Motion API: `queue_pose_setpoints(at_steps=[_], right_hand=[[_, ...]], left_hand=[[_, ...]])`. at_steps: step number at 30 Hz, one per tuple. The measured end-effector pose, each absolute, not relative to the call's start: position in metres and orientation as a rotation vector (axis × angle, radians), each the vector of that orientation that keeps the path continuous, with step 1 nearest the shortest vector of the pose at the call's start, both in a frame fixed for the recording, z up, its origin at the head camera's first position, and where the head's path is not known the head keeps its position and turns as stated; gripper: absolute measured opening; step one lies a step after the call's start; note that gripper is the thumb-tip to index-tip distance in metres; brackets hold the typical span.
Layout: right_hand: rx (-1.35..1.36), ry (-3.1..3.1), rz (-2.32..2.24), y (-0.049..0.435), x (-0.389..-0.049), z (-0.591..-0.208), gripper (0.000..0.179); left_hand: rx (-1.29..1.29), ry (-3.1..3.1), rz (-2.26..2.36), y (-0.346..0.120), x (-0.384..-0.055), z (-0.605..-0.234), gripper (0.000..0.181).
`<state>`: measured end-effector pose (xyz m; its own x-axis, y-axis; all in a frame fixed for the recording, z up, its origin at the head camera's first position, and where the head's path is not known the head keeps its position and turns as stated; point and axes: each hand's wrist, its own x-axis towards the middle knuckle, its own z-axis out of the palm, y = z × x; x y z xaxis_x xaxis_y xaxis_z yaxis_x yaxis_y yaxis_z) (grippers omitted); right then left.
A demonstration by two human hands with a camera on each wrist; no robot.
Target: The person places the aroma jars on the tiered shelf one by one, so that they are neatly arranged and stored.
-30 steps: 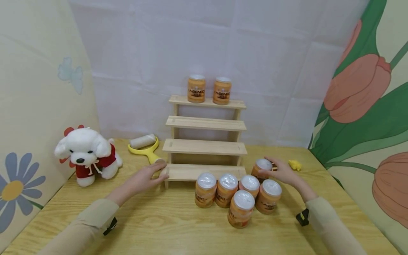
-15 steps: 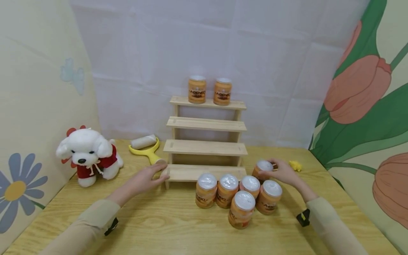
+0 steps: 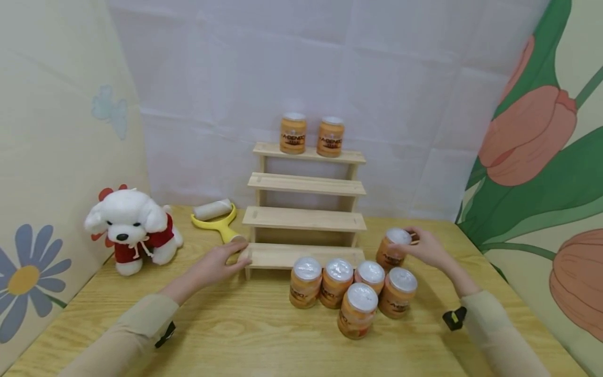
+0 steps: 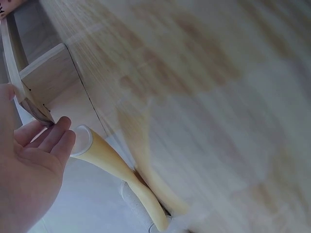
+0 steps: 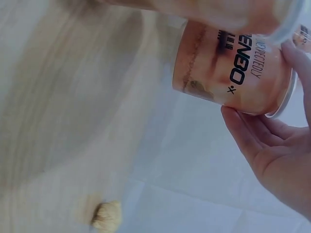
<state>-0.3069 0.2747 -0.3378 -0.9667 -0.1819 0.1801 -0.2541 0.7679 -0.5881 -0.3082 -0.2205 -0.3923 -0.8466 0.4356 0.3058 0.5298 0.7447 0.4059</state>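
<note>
My right hand (image 3: 427, 248) grips an orange can (image 3: 391, 252) with a silver lid near its top, thumb on one side and fingers on the other. In the right wrist view the can (image 5: 238, 73) shows dark lettering on its side. Several similar cans (image 3: 357, 313) stand upright in a group on the table in front. A stepped wooden display rack (image 3: 303, 217) stands behind them, with two cans (image 3: 293, 134) on its top step. My left hand (image 3: 218, 266) pinches the left end of the lowest step, its fingers (image 4: 60, 141) below the board's edge.
A yellow-handled lint roller (image 3: 219, 222) lies left of the rack, close to my left hand. Farther left sits a white plush dog (image 3: 129, 228) in red clothes. A small yellow figure (image 5: 108, 216) lies beyond my right hand. A white cloth (image 3: 311, 63) hangs behind.
My right hand has lifted its can slightly and moved it a little to the right, apart from the group. My left hand keeps its place on the rack.
</note>
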Motion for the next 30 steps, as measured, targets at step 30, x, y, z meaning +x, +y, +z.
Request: queue_pose_setpoints(at_steps=[30], right_hand=[[0.417, -2.534, 1.227, 0.201, -0.315, -0.262, 0.060]], left_hand=[[-0.770, -2.748, -0.748, -0.220, -0.308, -0.392, 0.052]])
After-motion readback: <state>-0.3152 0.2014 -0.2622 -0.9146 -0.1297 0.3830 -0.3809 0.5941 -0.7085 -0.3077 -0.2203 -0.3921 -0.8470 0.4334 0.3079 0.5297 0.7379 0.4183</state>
